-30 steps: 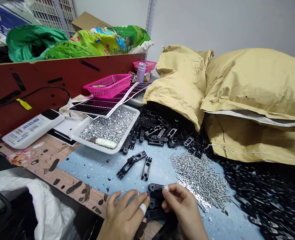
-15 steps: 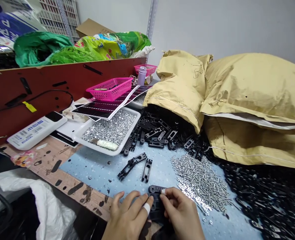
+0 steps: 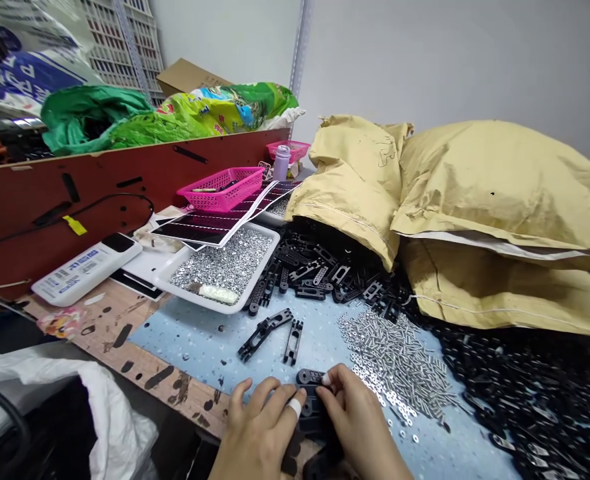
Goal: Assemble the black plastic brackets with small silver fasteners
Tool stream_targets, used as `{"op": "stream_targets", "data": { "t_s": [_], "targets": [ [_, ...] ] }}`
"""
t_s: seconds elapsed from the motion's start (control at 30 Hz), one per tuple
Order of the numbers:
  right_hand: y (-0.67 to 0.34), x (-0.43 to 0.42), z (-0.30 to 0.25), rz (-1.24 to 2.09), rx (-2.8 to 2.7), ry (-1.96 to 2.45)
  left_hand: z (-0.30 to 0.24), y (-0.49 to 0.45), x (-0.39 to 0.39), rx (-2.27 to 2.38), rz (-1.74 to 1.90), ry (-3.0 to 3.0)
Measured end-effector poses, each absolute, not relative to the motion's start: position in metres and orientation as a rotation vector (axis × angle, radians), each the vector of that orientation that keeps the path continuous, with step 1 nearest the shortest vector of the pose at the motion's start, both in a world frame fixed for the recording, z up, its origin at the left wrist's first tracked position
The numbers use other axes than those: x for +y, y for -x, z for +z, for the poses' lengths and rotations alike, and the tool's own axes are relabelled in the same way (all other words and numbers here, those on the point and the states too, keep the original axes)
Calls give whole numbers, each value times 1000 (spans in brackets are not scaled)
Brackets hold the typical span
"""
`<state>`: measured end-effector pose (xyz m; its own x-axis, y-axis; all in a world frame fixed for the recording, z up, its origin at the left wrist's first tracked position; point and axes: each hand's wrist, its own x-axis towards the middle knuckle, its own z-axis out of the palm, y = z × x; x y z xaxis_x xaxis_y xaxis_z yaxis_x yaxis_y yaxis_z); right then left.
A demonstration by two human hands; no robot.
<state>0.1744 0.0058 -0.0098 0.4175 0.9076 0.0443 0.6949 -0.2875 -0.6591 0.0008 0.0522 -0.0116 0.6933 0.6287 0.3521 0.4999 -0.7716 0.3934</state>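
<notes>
Between my hands at the table's front edge lies a black plastic part [image 3: 311, 377] with a rounded, ribbed end; dark pieces under it are partly hidden. My left hand [image 3: 259, 427], white tape round one finger, is curled with its fingertips against the part's left side; its thumb is hidden. My right hand [image 3: 357, 423] is pinched at the part's right side, thumb near forefinger, which has white at its tip. Anything small in that pinch is too hidden to name. Just beyond lie loose black links [image 3: 293, 341]. To the right are a heap of screws [image 3: 407, 363] and some nuts [image 3: 392, 400].
A white tray [image 3: 161, 281] of small metal nuts stands left of centre, with a pink basket [image 3: 225, 190] behind. Yellow-brown sacks [image 3: 495, 180] and black parts [image 3: 539, 400] fill the right. A white device [image 3: 87, 268] lies left, above a white sack [image 3: 119, 407].
My right fingers have shifted slightly at the part, the thumb a little lower and further left. The view has tilted slightly; my left hand stays against the part.
</notes>
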Motion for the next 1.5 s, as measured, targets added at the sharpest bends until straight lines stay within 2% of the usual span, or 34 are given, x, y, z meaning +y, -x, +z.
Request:
{"op": "stream_targets", "data": {
  "t_s": [0.17, 0.33, 0.43, 0.6, 0.77, 1.17, 1.5],
  "targets": [
    [-179, 0, 5, 61, -1548, 2070, 4, 5, 65, 784, 635, -2460],
    [-157, 0, 26, 338, -1830, 1462, 13, 8, 69, 635, 677, -2333],
    [-147, 1, 28, 416, -1892, 1286, 7, 4, 61, 677, 708, -2259],
    [-164, -6, 24, 642, -1387, 1538, -4, 0, 57, 826, 763, -2240],
    [-187, 2, 10, 903, -877, 1680, -4, -1, 66, 802, 651, -2662],
    [-188, 15, -5, 930, -915, 1790, -7, -2, 69, 737, 602, -2830],
    [-190, 24, 0, 664, -1214, 2094, -8, -17, 64, 842, 599, -2718]
  ]
}}
